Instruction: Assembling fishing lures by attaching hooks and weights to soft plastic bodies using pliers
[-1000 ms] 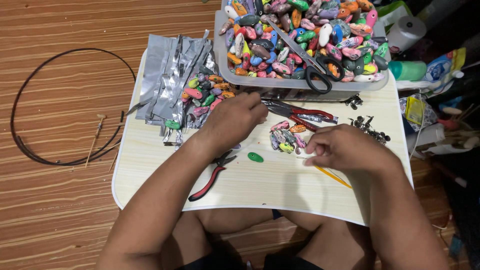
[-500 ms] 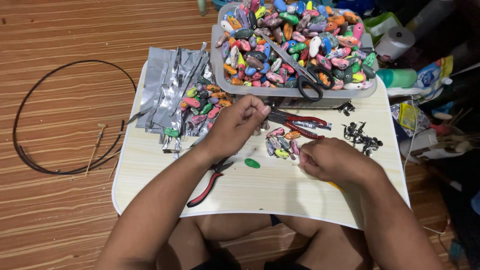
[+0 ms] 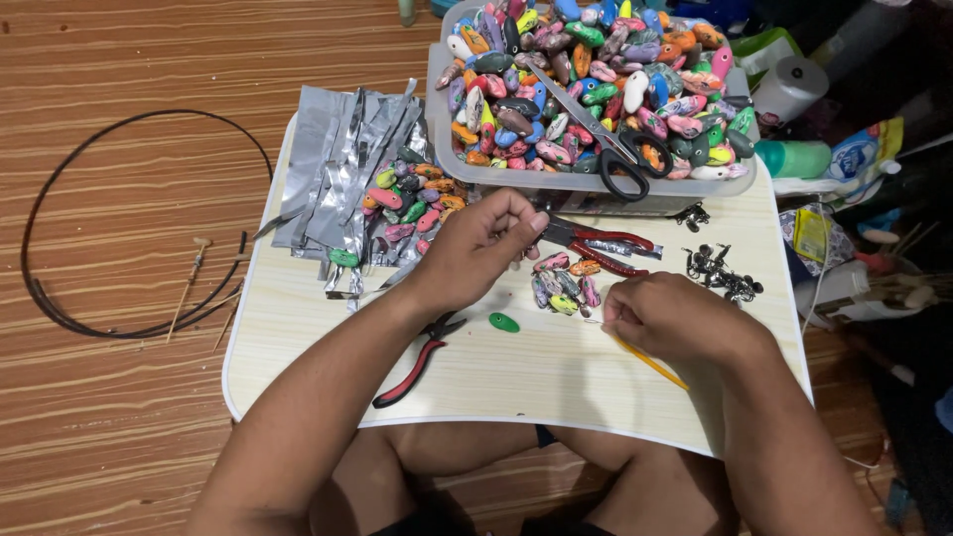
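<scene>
My left hand (image 3: 481, 243) hovers over the small lap table (image 3: 556, 382) with fingers curled and pinched together; what it pinches is too small to tell. My right hand (image 3: 670, 318) rests on the table, fingers closed around a thin yellow stick (image 3: 650, 362) that pokes out toward me. Between the hands lies a small cluster of colourful oval lures (image 3: 566, 283). A single green lure (image 3: 503, 322) lies just below my left hand. Red-handled pliers (image 3: 412, 362) lie under my left wrist.
A grey tray (image 3: 586, 184) heaped with painted lures and black scissors (image 3: 606, 144) stands at the back. Silver foil strips (image 3: 342, 164) and more lures lie left. Second red pliers (image 3: 606, 243), black metal hooks (image 3: 720, 268), a wire hoop (image 3: 60, 308) on the wooden floor.
My left hand has drawn slightly back from the tray edge and curled tighter. My right hand has shifted a little nearer me. The view has tilted slightly.
</scene>
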